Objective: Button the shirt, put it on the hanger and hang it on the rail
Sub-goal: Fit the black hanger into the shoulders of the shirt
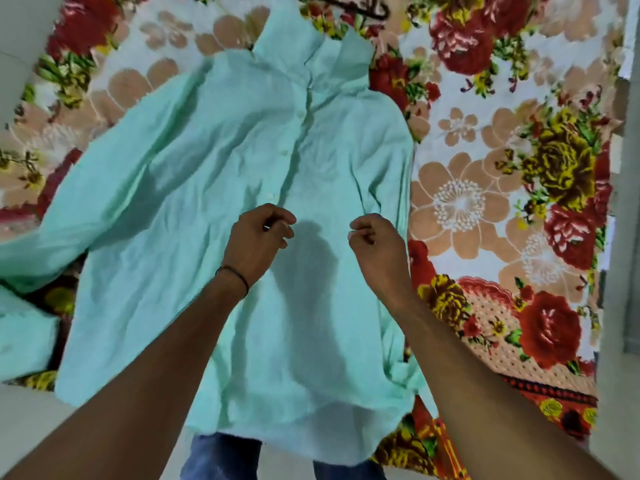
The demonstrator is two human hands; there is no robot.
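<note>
While you leaned over it, the red, yellow and peach floral blanket (485, 188) filled most of the view. The mint-green long-sleeved cotton shirt (194, 188) lay flat on it, front up, collar far from you, hem nearest you. A dark thin hanger (367, 10) showed partly at the top edge, just beyond the collar. Your left hand (258, 242) and right hand (375, 245) hovered over the shirt's middle, fingers curled in, with no cloth visibly between them. Small pale buttons (284, 153) ran down the placket above your left hand, whose wrist wore a thin black band (239, 277).
</note>
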